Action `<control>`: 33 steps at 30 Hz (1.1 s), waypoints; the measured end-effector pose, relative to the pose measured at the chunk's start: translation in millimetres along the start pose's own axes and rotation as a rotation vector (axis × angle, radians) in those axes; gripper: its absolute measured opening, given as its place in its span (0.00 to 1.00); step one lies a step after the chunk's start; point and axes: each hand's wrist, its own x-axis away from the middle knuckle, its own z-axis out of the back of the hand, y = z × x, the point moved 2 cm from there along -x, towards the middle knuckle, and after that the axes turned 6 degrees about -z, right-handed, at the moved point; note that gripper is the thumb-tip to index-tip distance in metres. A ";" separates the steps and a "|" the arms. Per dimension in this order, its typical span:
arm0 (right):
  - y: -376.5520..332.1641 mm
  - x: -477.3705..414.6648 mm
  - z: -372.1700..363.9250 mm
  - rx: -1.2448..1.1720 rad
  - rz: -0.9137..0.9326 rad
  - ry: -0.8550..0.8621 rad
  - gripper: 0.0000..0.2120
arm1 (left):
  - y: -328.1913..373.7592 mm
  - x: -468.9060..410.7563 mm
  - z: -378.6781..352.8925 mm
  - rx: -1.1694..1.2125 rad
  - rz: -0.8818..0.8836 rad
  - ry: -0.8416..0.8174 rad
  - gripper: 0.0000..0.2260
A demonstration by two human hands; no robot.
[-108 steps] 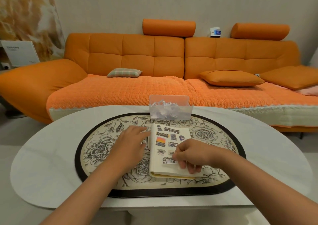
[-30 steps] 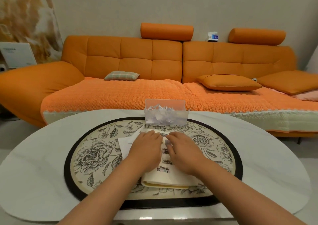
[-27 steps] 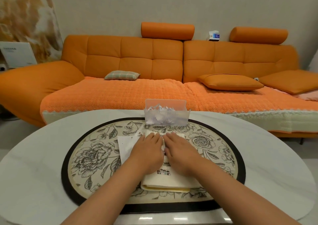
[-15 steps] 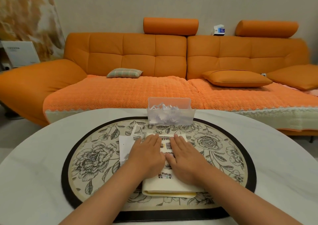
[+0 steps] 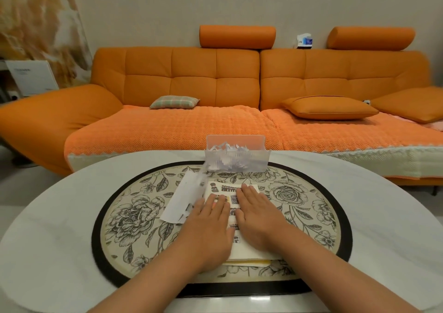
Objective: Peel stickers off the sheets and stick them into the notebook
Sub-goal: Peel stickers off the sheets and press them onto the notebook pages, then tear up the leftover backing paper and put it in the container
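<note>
both hands lie flat with straight fingers, the left hand point(image 5: 208, 226) and right hand point(image 5: 257, 219) side by side, pressing on the notebook point(image 5: 242, 252) under them. a sticker sheet point(image 5: 184, 196) lies just left of the left hand on a floral mat point(image 5: 134, 219) on the white counter point(image 5: 48, 228). beyond the hands stand a clear box point(image 5: 236, 159) and an orange sofa point(image 5: 215, 92).

We see a big orange sofa point(image 5: 215, 73) by the wall point(image 5: 167, 6). A small checked pillow point(image 5: 174, 102) lies on its left seat and a flat orange cushion point(image 5: 329, 107) on its right. A little blue and white box point(image 5: 305, 41) sits on top of the sofa back. Near us is a white table point(image 5: 48, 228) with a round flower mat point(image 5: 134, 216) on it.
</note>
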 end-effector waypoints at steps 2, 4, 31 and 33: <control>-4.6 1.3 2.5 0.068 0.020 0.055 0.29 | 0.0 3.1 -2.0 0.075 0.001 0.023 0.28; -14.6 5.5 1.5 0.043 0.079 0.047 0.29 | -0.5 2.4 -4.3 0.124 -0.006 0.034 0.27; -34.4 12.8 43.3 -0.171 0.199 0.213 0.26 | -57.8 19.3 45.0 0.469 -0.047 0.663 0.11; -49.3 1.5 41.8 -0.187 0.250 0.240 0.26 | -73.7 18.8 40.2 0.436 -0.016 0.587 0.14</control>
